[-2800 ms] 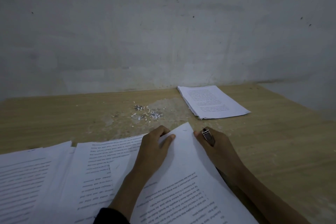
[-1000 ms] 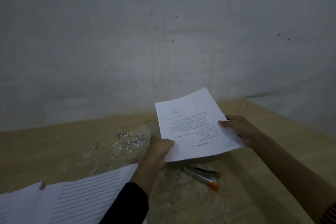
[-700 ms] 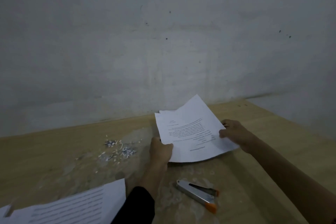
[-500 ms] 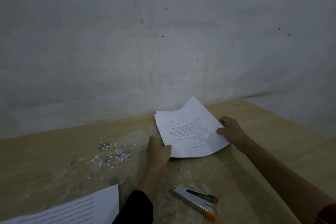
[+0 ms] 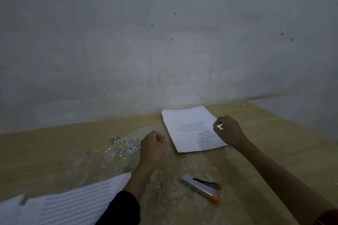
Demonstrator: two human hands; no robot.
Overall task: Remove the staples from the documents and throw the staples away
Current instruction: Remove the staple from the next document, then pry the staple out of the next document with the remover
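A stack of printed documents [image 5: 190,126] lies flat on the wooden table [image 5: 265,151] near the wall. My right hand [image 5: 229,131] hovers over the stack's right edge with its fingers curled; a sliver of white paper shows through the gap between thumb and fingers. My left hand [image 5: 152,149] is a loose fist just left of the stack, with nothing in it. A small pile of removed staples and paper bits [image 5: 123,147] lies to the left of that hand. A silver staple remover with an orange tip [image 5: 201,187] rests on the table nearer to me.
More printed documents [image 5: 69,204] lie spread at the bottom left, partly under my left sleeve. A grey wall [image 5: 164,42] stands right behind the table. The table's right edge runs diagonally at the far right.
The document that both hands carried has been laid on the far stack and both hands have let go. The staple remover, earlier in my right hand, lies on the table.
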